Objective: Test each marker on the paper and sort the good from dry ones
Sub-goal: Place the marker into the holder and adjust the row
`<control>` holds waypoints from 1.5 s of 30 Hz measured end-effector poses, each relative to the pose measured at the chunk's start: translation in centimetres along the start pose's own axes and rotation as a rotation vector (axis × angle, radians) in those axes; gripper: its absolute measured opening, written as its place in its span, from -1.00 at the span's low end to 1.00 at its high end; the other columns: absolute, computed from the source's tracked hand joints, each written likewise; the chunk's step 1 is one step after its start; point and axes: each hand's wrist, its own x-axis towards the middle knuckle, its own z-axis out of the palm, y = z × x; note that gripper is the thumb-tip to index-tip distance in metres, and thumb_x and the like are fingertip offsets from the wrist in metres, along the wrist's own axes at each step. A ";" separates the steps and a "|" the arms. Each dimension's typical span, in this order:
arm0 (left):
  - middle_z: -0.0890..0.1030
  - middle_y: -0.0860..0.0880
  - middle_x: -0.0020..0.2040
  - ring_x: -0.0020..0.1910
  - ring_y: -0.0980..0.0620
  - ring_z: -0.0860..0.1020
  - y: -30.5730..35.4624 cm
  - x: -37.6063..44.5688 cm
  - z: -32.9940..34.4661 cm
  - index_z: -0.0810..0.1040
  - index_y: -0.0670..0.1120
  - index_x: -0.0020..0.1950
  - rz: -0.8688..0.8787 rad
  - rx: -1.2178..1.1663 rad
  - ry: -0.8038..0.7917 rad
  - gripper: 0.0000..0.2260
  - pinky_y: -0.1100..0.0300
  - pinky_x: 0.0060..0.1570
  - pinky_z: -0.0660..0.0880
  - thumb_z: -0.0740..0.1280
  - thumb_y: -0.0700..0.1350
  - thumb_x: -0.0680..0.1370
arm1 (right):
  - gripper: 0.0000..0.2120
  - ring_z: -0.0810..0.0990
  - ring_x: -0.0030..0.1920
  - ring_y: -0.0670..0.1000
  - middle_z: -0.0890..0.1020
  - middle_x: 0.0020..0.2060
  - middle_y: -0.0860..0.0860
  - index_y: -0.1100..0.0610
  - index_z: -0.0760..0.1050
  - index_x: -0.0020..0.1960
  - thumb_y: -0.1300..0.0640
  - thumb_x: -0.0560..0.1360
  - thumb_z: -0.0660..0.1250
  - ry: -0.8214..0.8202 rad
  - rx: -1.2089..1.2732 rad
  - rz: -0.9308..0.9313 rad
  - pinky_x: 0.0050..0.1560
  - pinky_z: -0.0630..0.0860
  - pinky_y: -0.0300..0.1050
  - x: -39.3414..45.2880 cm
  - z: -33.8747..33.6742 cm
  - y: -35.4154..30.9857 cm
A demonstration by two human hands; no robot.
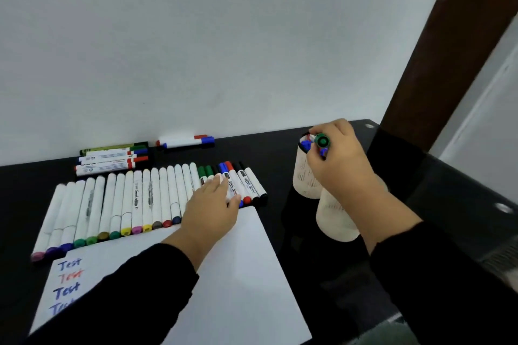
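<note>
Right hand (335,158) is up at the right of the frame, fingers curled around a green-capped marker (321,140) held over the mouth of the far white cup (304,180), which is packed with red and blue marker ends. A second white cup (335,218) sits just below it, its top hidden by the wrist, so its contents can't be seen. Left hand (214,209) lies flat, fingers straight, on the near ends of the row of markers (134,202) in mid frame, covering a few of them. The row runs along the paper's (238,274) top edge, touching it. The paper carries "Test" written four times at lower left, the lowest cut off by the dark sleeve (134,288). Two small groups of loose markers (112,161) lie against the wall (196,36) at the black bench's (280,154) back edge. Bare bench shows between paper and cups. The bench's right edge runs close beside the cups, with a brown post (448,50) rising behind it.
</note>
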 end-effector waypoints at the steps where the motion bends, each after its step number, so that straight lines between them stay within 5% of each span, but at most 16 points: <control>1: 0.05 -0.02 0.54 0.51 0.01 0.01 -0.1 0.3 0.5 0.03 -0.06 0.54 0.013 0.058 0.009 -0.48 0.10 0.45 -0.01 -0.01 0.12 0.63 | -0.75 0.51 0.01 0.04 0.43 0.15 0.07 0.20 0.51 0.18 0.27 0.50 0.29 -0.019 -0.013 0.014 -0.05 0.41 -0.23 0.4 -0.3 0.5; 7: 0.03 0.00 0.55 0.52 0.04 -0.01 -0.3 1.0 1.9 0.03 -0.06 0.54 0.044 0.121 0.061 -0.47 0.12 0.46 -0.07 -0.05 0.15 0.62 | -0.77 0.51 0.00 0.09 0.42 0.11 0.09 0.21 0.47 0.17 0.20 0.54 0.24 -0.156 -0.114 0.098 0.04 0.48 -0.06 2.2 -0.6 2.6; 13: 0.03 0.01 0.54 0.51 0.05 -0.01 -0.4 0.9 2.0 0.04 -0.04 0.54 0.043 0.105 0.079 -0.48 0.14 0.45 -0.06 -0.04 0.14 0.62 | -0.83 0.42 -0.26 0.00 0.42 -0.16 0.06 0.12 0.34 -0.19 0.10 0.56 0.17 -0.297 -0.154 0.185 -0.29 0.30 -0.16 4.3 -0.2 3.3; 16: 0.04 0.01 0.54 0.51 0.05 -0.01 -0.4 0.9 2.0 0.05 -0.03 0.54 0.043 0.098 0.088 -0.48 0.14 0.45 -0.05 -0.04 0.14 0.62 | -0.89 0.48 -0.21 0.04 0.49 -0.16 0.08 0.15 0.39 0.02 0.11 0.57 0.17 -0.338 -0.168 0.221 -0.25 0.40 -0.10 5.1 -0.3 3.2; 20: 0.03 0.02 0.55 0.51 0.05 -0.02 -0.4 0.9 2.2 0.03 -0.02 0.54 0.039 0.100 0.083 -0.48 0.13 0.45 -0.06 -0.04 0.15 0.62 | -0.71 0.49 -0.08 0.12 0.47 -0.07 0.12 0.16 0.27 0.28 0.13 0.58 0.16 -0.396 -0.206 0.235 -0.13 0.45 0.00 5.7 -0.4 3.3; 25: 0.04 0.03 0.54 0.51 0.06 -0.01 -0.6 1.0 2.3 0.06 -0.03 0.54 0.044 0.086 0.112 -0.49 0.15 0.45 -0.06 -0.01 0.13 0.62 | -0.69 0.45 -0.09 0.09 0.46 -0.08 0.08 0.15 0.37 0.13 -0.08 0.60 0.12 -0.435 -0.257 0.196 -0.14 0.36 -0.08 6.2 -0.1 3.3; 31: 0.06 0.02 0.54 0.51 0.06 0.01 -0.5 0.9 2.3 0.07 -0.04 0.53 0.036 0.092 0.116 -0.49 0.14 0.45 -0.04 0.00 0.13 0.62 | -0.75 0.49 -0.09 0.08 0.53 0.02 0.15 0.13 0.31 0.23 0.11 0.58 0.21 -0.398 -0.277 0.115 -0.11 0.49 -0.03 5.9 -0.8 3.8; 37: 0.05 0.01 0.54 0.51 0.06 0.00 -0.5 1.1 2.3 0.03 -0.06 0.54 0.018 0.129 0.094 -0.47 0.15 0.45 -0.04 -0.03 0.14 0.62 | -0.72 0.55 0.08 0.10 0.59 0.09 0.13 0.13 0.45 0.25 0.05 0.60 0.19 -0.406 -0.334 0.089 0.03 0.51 -0.05 5.6 -1.5 3.7; 45: 0.03 0.00 0.55 0.51 0.05 -0.01 -0.1 1.0 1.9 0.02 -0.07 0.54 0.010 0.126 0.053 -0.46 0.15 0.45 -0.04 -0.03 0.14 0.63 | -0.68 0.56 0.06 0.11 0.61 0.04 0.15 0.20 0.54 0.17 0.07 0.63 0.10 -0.530 -0.495 0.091 0.09 0.50 -0.06 5.8 -1.9 3.2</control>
